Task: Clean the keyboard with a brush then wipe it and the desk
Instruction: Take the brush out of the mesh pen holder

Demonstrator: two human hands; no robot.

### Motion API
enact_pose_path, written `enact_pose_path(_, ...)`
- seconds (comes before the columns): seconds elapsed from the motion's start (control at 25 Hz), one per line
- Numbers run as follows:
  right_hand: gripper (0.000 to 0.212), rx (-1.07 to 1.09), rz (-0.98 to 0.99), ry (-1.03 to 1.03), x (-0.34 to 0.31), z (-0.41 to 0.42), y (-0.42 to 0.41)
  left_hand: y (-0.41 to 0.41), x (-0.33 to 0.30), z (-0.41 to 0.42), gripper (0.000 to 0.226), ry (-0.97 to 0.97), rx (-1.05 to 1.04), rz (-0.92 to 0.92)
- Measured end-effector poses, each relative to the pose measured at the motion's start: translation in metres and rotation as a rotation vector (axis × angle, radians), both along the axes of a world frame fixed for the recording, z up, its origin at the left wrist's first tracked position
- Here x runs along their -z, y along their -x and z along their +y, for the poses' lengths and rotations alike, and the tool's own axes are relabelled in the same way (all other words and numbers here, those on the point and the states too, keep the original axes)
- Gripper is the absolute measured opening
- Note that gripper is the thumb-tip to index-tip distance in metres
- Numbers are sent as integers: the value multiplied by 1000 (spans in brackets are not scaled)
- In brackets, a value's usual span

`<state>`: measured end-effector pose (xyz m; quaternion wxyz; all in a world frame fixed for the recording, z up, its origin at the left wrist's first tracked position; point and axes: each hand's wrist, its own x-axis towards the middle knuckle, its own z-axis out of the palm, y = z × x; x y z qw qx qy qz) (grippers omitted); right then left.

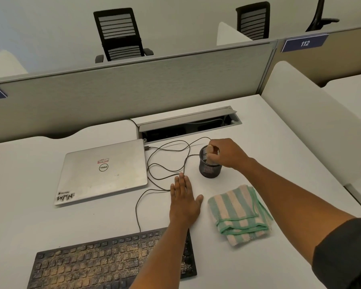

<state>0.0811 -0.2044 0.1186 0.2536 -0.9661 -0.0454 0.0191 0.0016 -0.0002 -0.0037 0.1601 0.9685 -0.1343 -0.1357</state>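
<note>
Keyboard (113, 261) dusty, long axis 8-to-2 o'clock | left hand (183, 202) flat on desk (279, 155), fingers together | right hand (227, 153) pinches brush (210, 152) in mesh cup (209, 166)

"112" on blue sign (304, 43); "DELL", "WMN" on laptop (103, 171)

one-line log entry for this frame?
stage: fetching brush | right hand: grips brush in mesh cup | left hand: flat on desk | keyboard: dusty | cloth: unused
</note>
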Motion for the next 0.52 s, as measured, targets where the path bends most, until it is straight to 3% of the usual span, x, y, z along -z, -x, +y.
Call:
enact_pose_path(0.2, 19, 3, 45, 92, 6, 5, 7, 0, -2, -1, 98, 4, -9, 11)
enact_pose_path(0.52, 20, 241, -233, -175, -9, 7, 24, 1, -4, 0, 85, -1, 4, 18)
